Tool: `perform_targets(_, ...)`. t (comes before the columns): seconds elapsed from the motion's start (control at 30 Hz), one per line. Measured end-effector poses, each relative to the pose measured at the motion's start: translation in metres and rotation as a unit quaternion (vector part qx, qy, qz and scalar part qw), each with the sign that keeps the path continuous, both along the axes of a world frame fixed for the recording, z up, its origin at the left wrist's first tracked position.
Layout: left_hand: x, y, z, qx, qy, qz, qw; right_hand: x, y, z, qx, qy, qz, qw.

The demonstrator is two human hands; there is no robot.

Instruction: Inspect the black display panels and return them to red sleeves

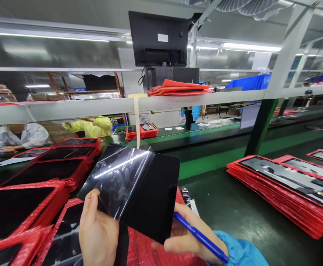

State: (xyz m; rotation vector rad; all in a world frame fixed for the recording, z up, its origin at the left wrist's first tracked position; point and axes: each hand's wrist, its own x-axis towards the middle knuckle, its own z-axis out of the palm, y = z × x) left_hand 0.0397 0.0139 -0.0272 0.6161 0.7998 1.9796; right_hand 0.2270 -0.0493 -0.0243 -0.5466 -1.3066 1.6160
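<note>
Left hand (98,231) is gripping the black panel (147,195) at its 7 o'clock corner, thumb on the clear film (117,177). Right hand (185,234) is pinching a blue pen (201,238), fingers supporting the panel's 5 o'clock edge above red bags (147,253).

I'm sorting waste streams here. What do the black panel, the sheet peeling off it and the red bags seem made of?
Black panel: rigid, smooth, probably glass or plastic.
Peeling sheet: thin clear plastic film; it curls and glares.
Red bags: likely bubble-wrap plastic, by their dimpled texture.

Left hand (97,232) raised with thumb up in a closed grip; right hand (186,236) curled shut, blue-sleeved wrist low.
</note>
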Motion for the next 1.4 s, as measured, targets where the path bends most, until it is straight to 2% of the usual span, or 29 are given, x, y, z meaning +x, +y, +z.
perform_targets(0.1, -0.005, 0.003, 0.001, -0.036, -0.076, -0.034, 0.996, 0.004, -0.002, 0.005, 0.027, -0.017, 0.005, 0.999)
perform_targets(0.13, -0.008, 0.005, 0.001, -0.038, -0.069, -0.026, 0.997, 0.005, -0.002, 0.006, 0.028, -0.015, 0.002, 0.999)
perform_targets(0.2, -0.014, 0.010, -0.001, -0.025, -0.040, 0.011, 0.999, 0.009, -0.004, 0.009, 0.024, -0.008, -0.025, 0.999)
perform_targets(0.33, -0.025, 0.022, -0.012, 0.037, 0.010, 0.110, 0.993, 0.016, -0.009, 0.015, 0.019, -0.032, -0.141, 0.989)
perform_targets(0.4, -0.027, 0.027, -0.016, 0.062, 0.035, 0.140, 0.988, 0.018, -0.013, 0.017, 0.002, -0.042, -0.173, 0.984)
perform_targets(0.47, -0.028, 0.030, -0.018, 0.075, 0.057, 0.158, 0.983, 0.018, -0.015, 0.019, -0.013, -0.039, -0.167, 0.985)
perform_targets(0.63, -0.031, 0.032, -0.015, 0.090, 0.095, 0.177, 0.975, 0.018, -0.011, 0.012, -0.016, -0.038, -0.101, 0.994)
perform_targets(0.7, -0.033, 0.032, -0.013, 0.097, 0.105, 0.170, 0.975, 0.020, -0.009, 0.007, -0.022, -0.070, -0.138, 0.988)
perform_targets(0.83, -0.035, 0.025, -0.007, 0.104, 0.127, 0.119, 0.979, 0.021, -0.010, 0.000, -0.001, -0.175, -0.271, 0.946)
perform_targets(0.93, -0.030, 0.016, -0.002, 0.109, 0.141, 0.073, 0.981, 0.018, -0.012, -0.006, 0.007, -0.217, -0.311, 0.925)
perform_targets(1.07, -0.023, 0.007, -0.002, 0.096, 0.167, 0.016, 0.981, 0.011, -0.011, -0.010, 0.062, -0.233, -0.373, 0.896)
perform_targets(1.13, -0.021, 0.004, -0.003, 0.102, 0.178, 0.006, 0.979, 0.008, -0.011, -0.008, 0.089, -0.214, -0.365, 0.902)
perform_targets(1.27, -0.020, -0.003, -0.001, 0.082, 0.203, -0.020, 0.976, 0.002, -0.014, 0.009, 0.132, -0.207, -0.272, 0.930)
perform_targets(1.4, -0.019, -0.008, 0.001, 0.059, 0.187, -0.033, 0.980, 0.004, -0.018, 0.016, 0.140, -0.232, -0.275, 0.923)
